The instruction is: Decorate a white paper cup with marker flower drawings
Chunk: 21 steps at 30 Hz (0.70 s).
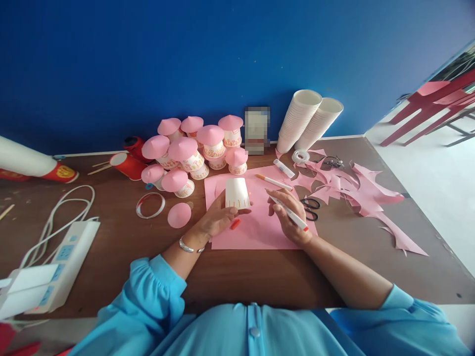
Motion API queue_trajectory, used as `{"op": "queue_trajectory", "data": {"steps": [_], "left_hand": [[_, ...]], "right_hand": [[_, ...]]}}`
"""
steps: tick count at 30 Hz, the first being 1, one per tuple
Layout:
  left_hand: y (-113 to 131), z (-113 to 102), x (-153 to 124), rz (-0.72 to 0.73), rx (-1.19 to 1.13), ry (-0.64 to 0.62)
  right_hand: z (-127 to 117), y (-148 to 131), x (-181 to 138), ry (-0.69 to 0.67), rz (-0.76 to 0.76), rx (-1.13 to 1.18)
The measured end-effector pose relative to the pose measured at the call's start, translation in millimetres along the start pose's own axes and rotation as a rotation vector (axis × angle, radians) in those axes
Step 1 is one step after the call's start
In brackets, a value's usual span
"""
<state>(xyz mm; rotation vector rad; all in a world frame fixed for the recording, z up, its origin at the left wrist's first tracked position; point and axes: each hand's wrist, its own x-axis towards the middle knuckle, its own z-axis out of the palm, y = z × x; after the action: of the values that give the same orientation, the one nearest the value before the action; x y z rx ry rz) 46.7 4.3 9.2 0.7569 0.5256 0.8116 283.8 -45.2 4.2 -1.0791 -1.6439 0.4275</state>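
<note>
Between left fingers [230,211], holding a paper cup [236,192], and gripping a marker [294,216] in right fingers [283,216] just beside, probably midway through inking strokes [239,203], so next gotta touch it to the cup.

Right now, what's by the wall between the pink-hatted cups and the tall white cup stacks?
In the head view, a blurred upright rectangle stands there; I can't tell what.

Your cup [236,192]: white, red and yellow strokes
Your marker [294,216]: white, red end
Your sleeves [148,291]: light blue
Your paper sheet [256,239]: pink
</note>
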Motion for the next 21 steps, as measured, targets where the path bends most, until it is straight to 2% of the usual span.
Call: {"op": "queue_trajectory", "data": {"steps": [4, 8, 11, 14, 21], "left_hand": [[-0.4, -2.1, 0.3, -0.001, 0.004, 0.008], [1.3, -3.0, 0.0, -0.014, 0.024, 0.017], [2.4, -2.8, 0.0, -0.010, 0.053, 0.028], [2.7, -2.3, 0.8, 0.006, 0.089, 0.041], [0.3, -2.6, 0.3, 0.008, 0.170, -0.004]], "right_hand": [[0.7, 8.6, -4.5, 0.016, 0.092, -0.009], [0.2, 2.4, -6.6, -0.006, 0.235, -0.034], [-1.2, -4.9, -3.4, -0.031, 0.234, 0.002], [-2.8, -8.3, 1.9, -0.016, 0.223, 0.073], [-1.0, -16.9, 4.3, -0.007, 0.390, 0.352]]}}
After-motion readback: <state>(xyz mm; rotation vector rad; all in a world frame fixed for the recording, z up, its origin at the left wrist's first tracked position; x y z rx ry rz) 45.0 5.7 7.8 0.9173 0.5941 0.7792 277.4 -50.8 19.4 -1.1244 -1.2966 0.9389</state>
